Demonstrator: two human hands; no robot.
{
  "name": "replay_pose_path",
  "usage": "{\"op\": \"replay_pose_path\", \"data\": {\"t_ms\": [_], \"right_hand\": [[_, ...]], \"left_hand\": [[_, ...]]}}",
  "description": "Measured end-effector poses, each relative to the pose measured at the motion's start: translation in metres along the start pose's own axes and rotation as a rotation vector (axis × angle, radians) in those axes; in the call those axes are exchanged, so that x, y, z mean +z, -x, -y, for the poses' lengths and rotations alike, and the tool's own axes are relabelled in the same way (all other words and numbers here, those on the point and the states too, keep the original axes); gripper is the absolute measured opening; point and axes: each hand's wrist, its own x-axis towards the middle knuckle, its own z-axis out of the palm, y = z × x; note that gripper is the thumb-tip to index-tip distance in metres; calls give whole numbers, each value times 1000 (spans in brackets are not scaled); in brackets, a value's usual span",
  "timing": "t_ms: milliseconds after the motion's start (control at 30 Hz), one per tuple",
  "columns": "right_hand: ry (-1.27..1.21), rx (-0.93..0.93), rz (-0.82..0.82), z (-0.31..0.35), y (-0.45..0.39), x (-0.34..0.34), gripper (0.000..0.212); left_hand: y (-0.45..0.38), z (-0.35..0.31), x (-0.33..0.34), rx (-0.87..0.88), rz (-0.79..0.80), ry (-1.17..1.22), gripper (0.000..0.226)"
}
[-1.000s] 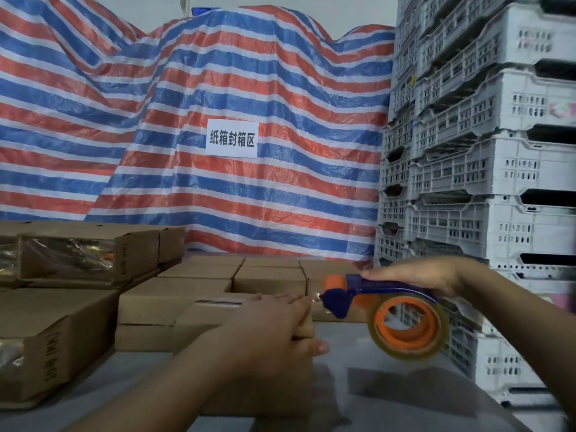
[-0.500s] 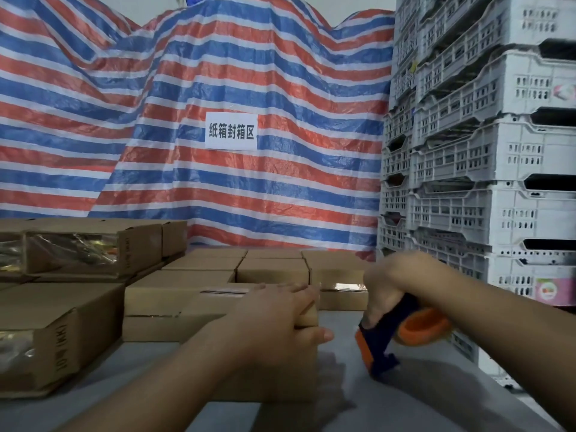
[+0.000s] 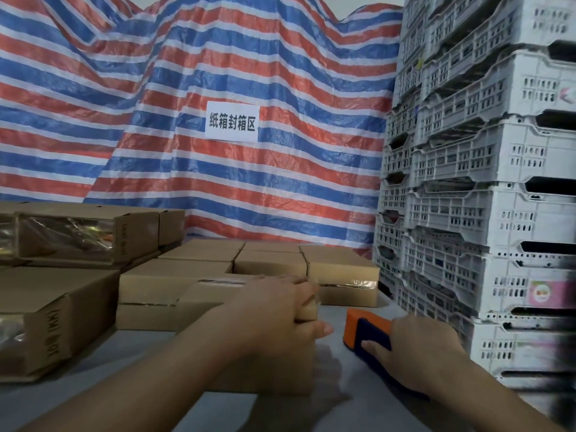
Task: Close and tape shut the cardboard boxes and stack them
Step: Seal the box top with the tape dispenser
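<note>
A small cardboard box [image 3: 202, 296] stands on the grey table [image 3: 339, 369] right in front of me. My left hand [image 3: 274, 313] grips its top right corner, fingers curled over the top edge and thumb against the right side. To the right of the box, an orange and blue tape dispenser [image 3: 366, 330] lies low on the table. My right hand [image 3: 420, 353] covers its rear part and holds it, thumb on the blue body. The tape roll is hidden under that hand.
Several shut cardboard boxes [image 3: 268, 263] sit in rows behind the held box. Taped boxes [image 3: 56, 307] are stacked at the left. A tall stack of white plastic crates [image 3: 486, 213] stands close on the right. A striped tarp with a sign [image 3: 232, 121] hangs behind.
My right hand has brought the tape dispenser down from beside the box's top to the table on the right. My left hand has stayed on the box.
</note>
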Motion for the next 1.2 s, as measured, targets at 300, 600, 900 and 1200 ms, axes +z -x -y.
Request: {"op": "replay_pose_path", "data": {"t_ms": [300, 600, 900, 1200], "right_hand": [[-1523, 14, 82, 60, -27, -59, 38], [-2063, 320, 328, 113, -17, -39, 56], [-1878, 300, 259, 97, 0, -40, 55], [-1572, 24, 94, 86, 31, -21, 84]], "left_hand": [[1, -3, 0, 5, -42, -43, 68], [4, -1, 4, -23, -86, 11, 93], [14, 2, -14, 5, -120, 381, 76], [84, 68, -4, -388, -640, 712, 75]]}}
